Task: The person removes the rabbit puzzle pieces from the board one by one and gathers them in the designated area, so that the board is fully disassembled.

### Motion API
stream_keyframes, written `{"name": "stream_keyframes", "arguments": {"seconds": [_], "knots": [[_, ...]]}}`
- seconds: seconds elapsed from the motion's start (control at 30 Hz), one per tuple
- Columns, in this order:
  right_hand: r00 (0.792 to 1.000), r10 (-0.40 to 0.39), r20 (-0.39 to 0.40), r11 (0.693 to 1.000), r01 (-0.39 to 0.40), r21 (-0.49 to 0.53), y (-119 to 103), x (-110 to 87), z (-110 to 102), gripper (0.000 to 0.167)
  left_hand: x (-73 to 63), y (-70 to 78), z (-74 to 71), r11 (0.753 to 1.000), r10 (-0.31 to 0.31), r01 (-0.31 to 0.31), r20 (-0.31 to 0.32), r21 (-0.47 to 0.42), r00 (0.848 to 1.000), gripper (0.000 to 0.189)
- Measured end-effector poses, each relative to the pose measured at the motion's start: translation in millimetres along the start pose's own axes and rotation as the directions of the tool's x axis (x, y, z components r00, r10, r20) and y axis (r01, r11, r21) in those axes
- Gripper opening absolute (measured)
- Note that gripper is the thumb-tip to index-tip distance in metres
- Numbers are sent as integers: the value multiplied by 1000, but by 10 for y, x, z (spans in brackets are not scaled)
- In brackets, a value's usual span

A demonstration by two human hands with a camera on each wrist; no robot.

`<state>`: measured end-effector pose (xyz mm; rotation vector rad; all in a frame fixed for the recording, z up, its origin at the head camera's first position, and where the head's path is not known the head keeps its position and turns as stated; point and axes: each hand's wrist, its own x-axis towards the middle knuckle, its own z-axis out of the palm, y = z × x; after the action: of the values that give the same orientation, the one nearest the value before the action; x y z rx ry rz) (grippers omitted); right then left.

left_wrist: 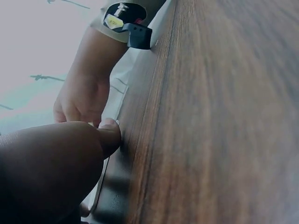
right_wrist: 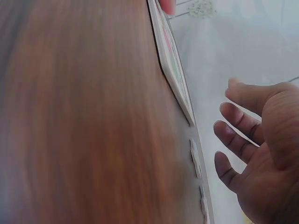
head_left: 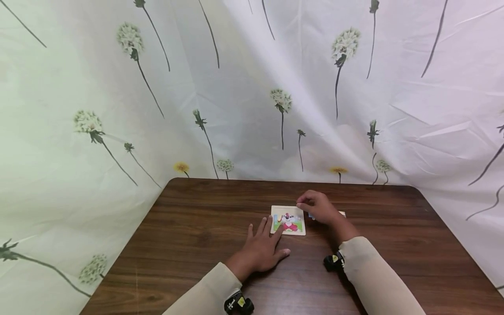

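A small square picture puzzle (head_left: 288,232) in a pale wooden frame lies on the table, showing a cartoon animal in pink on green. Straight fingers of my left hand (head_left: 261,250) rest on its left and lower side, the thumb spread on the table. My right hand (head_left: 318,206) is over the puzzle's upper right corner, thumb and index tips close together. In the right wrist view, the right hand (right_wrist: 264,140) has its other fingers loosely bent. I cannot tell whether a small piece sits between those tips. A bluish piece (head_left: 311,215) shows under the right hand.
Beyond the right wrist, a pale piece (head_left: 342,214) peeks out on the brown wooden table (head_left: 189,245). Flat pieces (right_wrist: 195,158) lie beside the frame in the right wrist view. A white dandelion-print curtain (head_left: 244,144) hangs behind the table's far edge.
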<state>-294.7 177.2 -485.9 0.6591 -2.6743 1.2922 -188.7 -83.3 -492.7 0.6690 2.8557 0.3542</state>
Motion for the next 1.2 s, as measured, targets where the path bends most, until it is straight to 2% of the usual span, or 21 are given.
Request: {"name": "stream_keyframes", "arguments": {"seconds": [0.27,0.43,1.2], "knots": [[998,-1,70,998,5,-58,-121,83,130,7,-24,28,-48,1000,6,-6,11,0,1000,80],[993,0,117,998,7,-60,-180,109,205,8,-39,32,-64,1000,8,-8,11,4,1000,79],[981,-12,195,998,24,-60,-216,117,439,10,-9,3,-25,999,23,-24,4,38,1000,79]]}}
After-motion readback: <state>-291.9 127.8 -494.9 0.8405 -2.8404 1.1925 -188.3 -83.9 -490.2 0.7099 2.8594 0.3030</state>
